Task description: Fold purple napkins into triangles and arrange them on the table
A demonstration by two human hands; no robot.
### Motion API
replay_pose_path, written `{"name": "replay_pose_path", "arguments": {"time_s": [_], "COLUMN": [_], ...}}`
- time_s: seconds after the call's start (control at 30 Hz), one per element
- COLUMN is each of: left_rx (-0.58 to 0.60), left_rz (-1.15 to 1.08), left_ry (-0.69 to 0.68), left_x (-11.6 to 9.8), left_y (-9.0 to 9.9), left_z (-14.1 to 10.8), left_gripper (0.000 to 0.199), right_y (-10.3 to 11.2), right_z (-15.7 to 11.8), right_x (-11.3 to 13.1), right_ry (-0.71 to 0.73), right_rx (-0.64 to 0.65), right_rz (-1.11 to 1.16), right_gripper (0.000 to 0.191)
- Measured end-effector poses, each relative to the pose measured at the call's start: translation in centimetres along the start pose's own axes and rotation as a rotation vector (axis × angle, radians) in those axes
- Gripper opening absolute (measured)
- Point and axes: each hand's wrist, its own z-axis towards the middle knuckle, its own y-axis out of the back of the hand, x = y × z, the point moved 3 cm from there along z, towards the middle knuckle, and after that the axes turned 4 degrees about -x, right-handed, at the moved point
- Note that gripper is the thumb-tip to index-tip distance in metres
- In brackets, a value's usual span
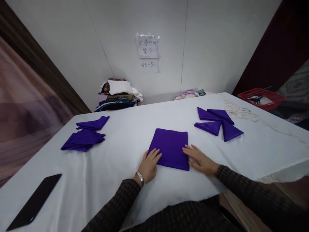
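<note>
A purple cloth (171, 146), folded into a rough square, lies flat on the white-covered table (116, 177) in front of me. My left hand (150, 164), with a silver bracelet at the wrist, rests on its lower left edge, fingers spread. On the right edge lies my right hand (199, 160), fingers extended and apart. Several purple cloths folded into triangles (214, 120) lie to the right, their points meeting. At the left sits a loose pile of purple cloths (84, 138).
A black flat phone-like object (35, 201) lies at the front left. Behind the table are stacked clothes (119, 95) and a smaller cloth heap (187, 94). A red basket (272, 101) stands at the back right. Handwritten papers (148, 48) hang on the wall.
</note>
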Motion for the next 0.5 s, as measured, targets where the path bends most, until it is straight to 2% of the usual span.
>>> {"name": "replay_pose_path", "arguments": {"time_s": [0.1, 0.2, 0.4, 0.5], "left_rx": [0.022, 0.052, 0.071, 0.051], "left_rz": [0.029, 0.047, 0.081, 0.098], "left_ry": [0.036, 0.026, 0.027, 0.037], "left_x": [2.5, 3.3, 3.2, 2.3], "left_y": [-0.1, -0.4, 0.0, 0.1], "left_z": [-0.4, -0.1, 0.5, -0.1], "left_gripper": [0.068, 0.063, 0.044, 0.039], "right_y": [-0.7, -1.4, -3.2, -3.3], "right_z": [-2.0, -2.5, -1.7, -1.8], "right_x": [2.8, 4.0, 3.3, 2.4], "right_ry": [0.068, 0.077, 0.044, 0.073], "right_rx": [0.102, 0.120, 0.037, 0.013], "right_rz": [0.006, -0.048, -0.234, -0.274], "right_gripper": [0.059, 0.060, 0.047, 0.047]}}
